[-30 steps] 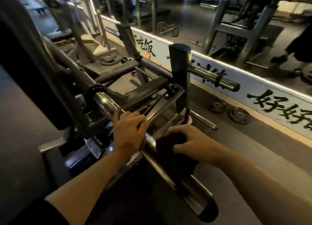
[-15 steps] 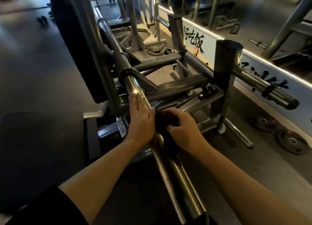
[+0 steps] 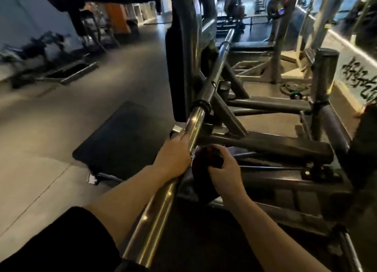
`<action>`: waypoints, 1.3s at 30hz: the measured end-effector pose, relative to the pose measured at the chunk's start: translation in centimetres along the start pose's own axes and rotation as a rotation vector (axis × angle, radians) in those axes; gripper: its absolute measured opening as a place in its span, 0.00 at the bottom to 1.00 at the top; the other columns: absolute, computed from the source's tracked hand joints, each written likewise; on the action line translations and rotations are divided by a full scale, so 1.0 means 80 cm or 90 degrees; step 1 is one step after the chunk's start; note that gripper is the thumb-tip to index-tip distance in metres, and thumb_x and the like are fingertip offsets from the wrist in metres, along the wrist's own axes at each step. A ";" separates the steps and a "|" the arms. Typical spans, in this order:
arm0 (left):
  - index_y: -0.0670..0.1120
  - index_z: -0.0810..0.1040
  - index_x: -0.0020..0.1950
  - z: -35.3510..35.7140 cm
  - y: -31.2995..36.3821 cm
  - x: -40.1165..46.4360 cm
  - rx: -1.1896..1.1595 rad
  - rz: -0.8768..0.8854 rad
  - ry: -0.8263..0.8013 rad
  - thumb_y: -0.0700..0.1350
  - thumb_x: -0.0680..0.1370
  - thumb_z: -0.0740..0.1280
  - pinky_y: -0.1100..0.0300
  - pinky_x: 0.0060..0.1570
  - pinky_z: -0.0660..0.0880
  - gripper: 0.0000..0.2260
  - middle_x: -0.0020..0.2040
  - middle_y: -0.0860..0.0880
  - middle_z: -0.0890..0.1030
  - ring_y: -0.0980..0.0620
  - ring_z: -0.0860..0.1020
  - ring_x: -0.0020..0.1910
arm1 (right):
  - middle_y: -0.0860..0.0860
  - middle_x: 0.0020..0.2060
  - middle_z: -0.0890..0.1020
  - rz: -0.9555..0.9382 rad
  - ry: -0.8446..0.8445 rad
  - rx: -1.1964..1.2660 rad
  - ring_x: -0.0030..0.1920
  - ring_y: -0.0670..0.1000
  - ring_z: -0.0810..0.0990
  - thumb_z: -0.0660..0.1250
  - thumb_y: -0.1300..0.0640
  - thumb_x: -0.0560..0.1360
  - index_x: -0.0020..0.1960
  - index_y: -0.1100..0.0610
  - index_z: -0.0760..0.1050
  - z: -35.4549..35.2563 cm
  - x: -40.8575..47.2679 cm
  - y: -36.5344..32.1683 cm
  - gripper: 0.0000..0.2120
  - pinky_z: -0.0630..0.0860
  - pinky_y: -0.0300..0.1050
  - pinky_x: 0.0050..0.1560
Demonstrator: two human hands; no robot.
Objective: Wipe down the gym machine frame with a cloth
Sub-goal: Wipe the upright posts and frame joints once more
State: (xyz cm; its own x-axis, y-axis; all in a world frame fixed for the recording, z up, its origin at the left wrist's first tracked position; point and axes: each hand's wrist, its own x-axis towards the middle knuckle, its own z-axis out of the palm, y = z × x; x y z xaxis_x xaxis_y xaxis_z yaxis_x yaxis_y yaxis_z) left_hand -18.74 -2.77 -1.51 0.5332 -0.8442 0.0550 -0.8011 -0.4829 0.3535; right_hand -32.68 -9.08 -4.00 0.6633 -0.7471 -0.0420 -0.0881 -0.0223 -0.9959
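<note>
Gym floor (image 3: 126, 92): one chrome bar (image 3: 163, 202), one cloth (image 3: 206, 159), two hands.

Person's arms, head view. Both forearms were bare from elbow to wrist. The left hand (image 3: 173, 159) and right hand (image 3: 225, 175) wore no gloves, rings or watch. A black short sleeve (image 3: 61, 241) covered the left upper arm.

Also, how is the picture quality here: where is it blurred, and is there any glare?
Head view: the far left background is smeared by motion blur; the chrome bar carries bright glare spots; the hands, left and right, are fairly sharp; the dark cloth shows little detail; straight frame tubes bend from wide-angle distortion.
</note>
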 end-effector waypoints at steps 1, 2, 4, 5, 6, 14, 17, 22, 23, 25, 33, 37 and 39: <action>0.42 0.67 0.72 -0.002 0.008 0.000 0.022 -0.021 0.005 0.46 0.80 0.63 0.48 0.61 0.70 0.22 0.66 0.43 0.73 0.41 0.74 0.61 | 0.44 0.52 0.78 0.010 0.001 0.030 0.54 0.43 0.78 0.64 0.70 0.74 0.64 0.49 0.71 -0.009 0.001 0.000 0.24 0.76 0.37 0.49; 0.41 0.69 0.70 0.000 0.013 0.001 0.041 -0.034 0.011 0.44 0.79 0.64 0.50 0.61 0.71 0.20 0.65 0.44 0.75 0.42 0.75 0.60 | 0.45 0.52 0.78 0.013 0.002 0.044 0.53 0.44 0.78 0.64 0.70 0.74 0.64 0.49 0.70 -0.017 0.005 0.004 0.24 0.77 0.36 0.44; 0.42 0.73 0.66 0.001 0.021 0.003 0.065 -0.046 0.038 0.42 0.78 0.65 0.54 0.59 0.74 0.16 0.59 0.45 0.78 0.46 0.78 0.55 | 0.46 0.52 0.78 0.012 0.007 0.046 0.52 0.46 0.78 0.64 0.69 0.75 0.61 0.48 0.71 -0.030 0.021 0.004 0.21 0.77 0.35 0.38; 0.43 0.75 0.63 0.002 0.024 0.004 0.075 -0.051 0.064 0.43 0.78 0.66 0.55 0.57 0.75 0.14 0.56 0.46 0.79 0.48 0.79 0.52 | 0.46 0.51 0.78 0.006 0.009 0.044 0.53 0.47 0.79 0.64 0.69 0.75 0.59 0.48 0.72 -0.035 0.033 0.003 0.19 0.78 0.37 0.42; 0.44 0.76 0.60 0.005 0.026 0.005 0.081 -0.061 0.088 0.44 0.77 0.67 0.56 0.54 0.76 0.12 0.53 0.47 0.80 0.50 0.79 0.49 | 0.46 0.50 0.79 0.003 0.010 0.044 0.53 0.47 0.79 0.64 0.68 0.75 0.57 0.47 0.74 -0.039 0.047 0.004 0.18 0.79 0.41 0.48; 0.49 0.74 0.47 -0.001 0.024 0.078 0.101 -0.176 0.217 0.52 0.79 0.64 0.61 0.42 0.75 0.07 0.37 0.55 0.76 0.56 0.77 0.36 | 0.52 0.51 0.79 0.026 -0.026 0.088 0.52 0.52 0.80 0.72 0.66 0.70 0.56 0.46 0.73 -0.058 0.154 -0.006 0.21 0.81 0.52 0.50; 0.47 0.73 0.56 0.001 0.031 0.141 0.029 -0.173 0.214 0.50 0.78 0.66 0.60 0.45 0.73 0.11 0.52 0.50 0.78 0.53 0.77 0.46 | 0.53 0.53 0.77 0.002 -0.036 0.021 0.54 0.53 0.78 0.74 0.68 0.63 0.59 0.48 0.71 -0.072 0.199 -0.012 0.30 0.81 0.56 0.52; 0.42 0.62 0.75 0.020 0.064 0.232 0.051 -0.087 0.155 0.49 0.77 0.68 0.56 0.68 0.65 0.30 0.74 0.44 0.64 0.46 0.66 0.71 | 0.50 0.53 0.77 -0.062 0.011 -0.025 0.54 0.47 0.77 0.73 0.68 0.68 0.60 0.50 0.69 -0.100 0.277 -0.005 0.26 0.77 0.37 0.45; 0.42 0.61 0.76 0.024 0.066 0.246 0.064 -0.086 0.139 0.49 0.77 0.68 0.56 0.68 0.64 0.30 0.75 0.44 0.63 0.47 0.65 0.72 | 0.52 0.54 0.76 -0.065 0.009 -0.050 0.54 0.48 0.77 0.73 0.66 0.69 0.60 0.50 0.70 -0.102 0.294 0.002 0.24 0.77 0.38 0.47; 0.42 0.60 0.76 0.029 0.065 0.273 0.089 -0.107 0.106 0.50 0.77 0.67 0.55 0.69 0.64 0.31 0.75 0.45 0.62 0.47 0.64 0.73 | 0.54 0.58 0.75 -0.077 -0.005 -0.085 0.56 0.50 0.76 0.73 0.62 0.70 0.58 0.47 0.72 -0.102 0.329 0.013 0.21 0.78 0.47 0.56; 0.44 0.55 0.78 0.045 0.055 0.364 0.109 -0.291 0.053 0.53 0.78 0.65 0.53 0.62 0.71 0.33 0.72 0.45 0.66 0.47 0.70 0.67 | 0.50 0.56 0.77 -0.099 -0.087 -0.041 0.57 0.46 0.76 0.68 0.66 0.74 0.61 0.48 0.72 -0.105 0.470 0.027 0.19 0.75 0.45 0.60; 0.47 0.70 0.65 0.061 0.052 0.407 0.145 -0.385 0.125 0.60 0.81 0.57 0.51 0.47 0.75 0.21 0.55 0.47 0.78 0.46 0.78 0.49 | 0.51 0.53 0.80 -0.053 -0.076 -0.043 0.56 0.49 0.78 0.68 0.66 0.74 0.62 0.54 0.74 -0.090 0.517 0.026 0.18 0.77 0.51 0.60; 0.48 0.72 0.55 0.069 0.051 0.416 0.195 -0.406 0.148 0.63 0.81 0.52 0.53 0.39 0.72 0.20 0.49 0.49 0.79 0.48 0.78 0.42 | 0.50 0.53 0.81 -0.034 -0.055 -0.033 0.56 0.49 0.79 0.67 0.69 0.73 0.61 0.55 0.75 -0.080 0.523 0.026 0.18 0.76 0.52 0.61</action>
State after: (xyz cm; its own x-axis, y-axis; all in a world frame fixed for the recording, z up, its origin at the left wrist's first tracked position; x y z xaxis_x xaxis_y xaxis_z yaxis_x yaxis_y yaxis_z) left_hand -5.77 -34.10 -3.43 0.9364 -0.3241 0.1343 -0.3390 -0.9345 0.1085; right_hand -9.89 -44.61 -7.30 0.7299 -0.6835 0.0023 -0.0877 -0.0970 -0.9914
